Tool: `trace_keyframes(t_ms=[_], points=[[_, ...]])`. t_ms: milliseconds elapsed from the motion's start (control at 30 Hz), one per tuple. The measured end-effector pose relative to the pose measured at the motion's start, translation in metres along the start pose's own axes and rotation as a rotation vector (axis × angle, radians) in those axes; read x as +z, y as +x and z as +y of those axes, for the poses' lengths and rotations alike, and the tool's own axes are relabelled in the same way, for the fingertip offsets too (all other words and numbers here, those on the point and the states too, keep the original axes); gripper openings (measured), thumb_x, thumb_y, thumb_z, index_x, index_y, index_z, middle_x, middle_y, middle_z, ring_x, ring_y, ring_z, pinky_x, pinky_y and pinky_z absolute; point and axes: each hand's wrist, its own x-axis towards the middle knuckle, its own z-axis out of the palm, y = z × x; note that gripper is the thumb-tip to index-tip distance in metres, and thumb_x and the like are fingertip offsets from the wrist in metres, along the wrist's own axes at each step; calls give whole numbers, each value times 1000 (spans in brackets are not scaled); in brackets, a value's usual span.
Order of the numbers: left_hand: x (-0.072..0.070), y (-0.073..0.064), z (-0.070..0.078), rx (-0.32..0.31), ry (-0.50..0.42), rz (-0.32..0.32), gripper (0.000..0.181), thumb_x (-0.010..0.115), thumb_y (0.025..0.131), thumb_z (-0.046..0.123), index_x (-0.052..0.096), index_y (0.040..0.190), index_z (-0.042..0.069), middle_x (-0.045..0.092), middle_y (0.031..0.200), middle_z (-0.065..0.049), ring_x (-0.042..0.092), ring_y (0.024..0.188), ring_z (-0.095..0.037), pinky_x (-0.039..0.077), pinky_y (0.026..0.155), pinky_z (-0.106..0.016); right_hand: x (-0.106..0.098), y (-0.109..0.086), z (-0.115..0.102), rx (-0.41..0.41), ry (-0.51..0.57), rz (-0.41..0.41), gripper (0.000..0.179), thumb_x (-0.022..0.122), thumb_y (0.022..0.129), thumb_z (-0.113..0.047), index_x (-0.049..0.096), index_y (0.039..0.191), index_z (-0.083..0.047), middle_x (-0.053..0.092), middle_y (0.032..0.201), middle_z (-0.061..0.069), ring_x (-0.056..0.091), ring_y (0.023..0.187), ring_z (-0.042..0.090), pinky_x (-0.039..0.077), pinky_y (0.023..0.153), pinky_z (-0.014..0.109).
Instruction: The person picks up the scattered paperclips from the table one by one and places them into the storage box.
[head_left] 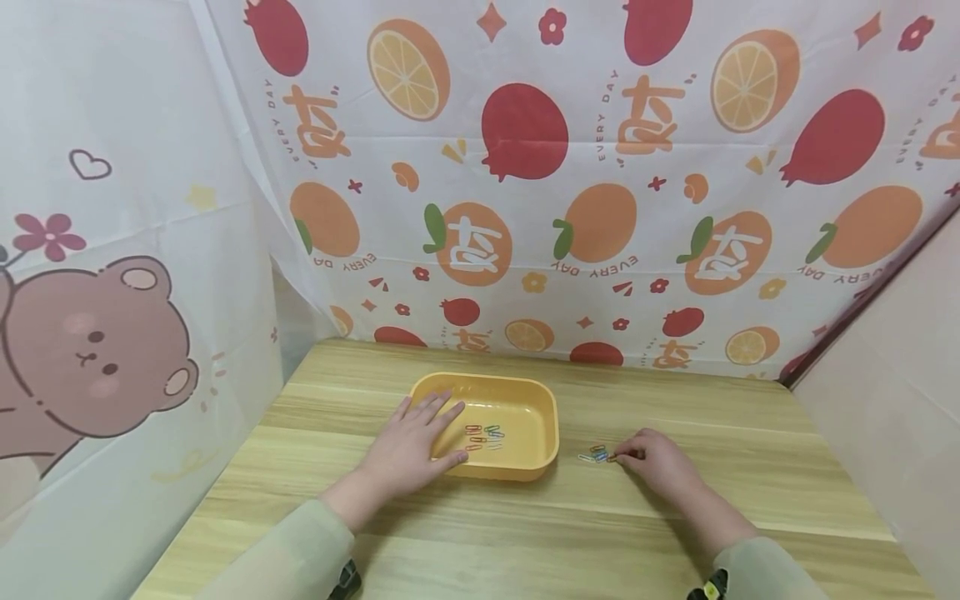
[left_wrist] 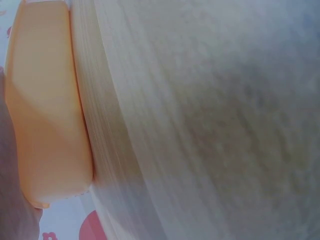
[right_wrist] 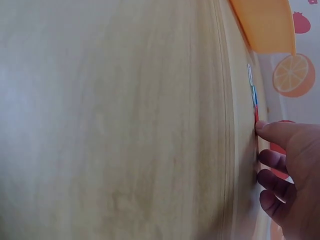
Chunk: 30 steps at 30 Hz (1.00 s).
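Variously angled lie paper clips (head_left: 600, 457).

The left arm (head_left: 288, 546) reaches forward and inward, its left hand (head_left: 405, 446) palm down, fingers spread and fairly straight, thumb held apart; the right arm (head_left: 718, 517) angles inward too, the right hand (head_left: 663, 467) lowered, thumb and forefinger brought together, remaining fingers bent

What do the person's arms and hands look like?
Left hand and right hand: ungloved. Left sleeve and right sleeve: plain, pale grey-green. A dark piece shows beside the left sleeve, a black-and-yellow piece beside the right.
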Motion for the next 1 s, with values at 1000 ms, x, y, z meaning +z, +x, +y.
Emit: trace_keyframes(t_ms=[1000], points=[[1,0,-1,-7,-17,0,77,59,91,63,42,152,20,33,159,-8,29,146,-32,13,119,-58,-5,0,5,-40,61,-40,7,76,88,-19,75,83,-24,61,91,-12,58,87,10,52,80,36]])
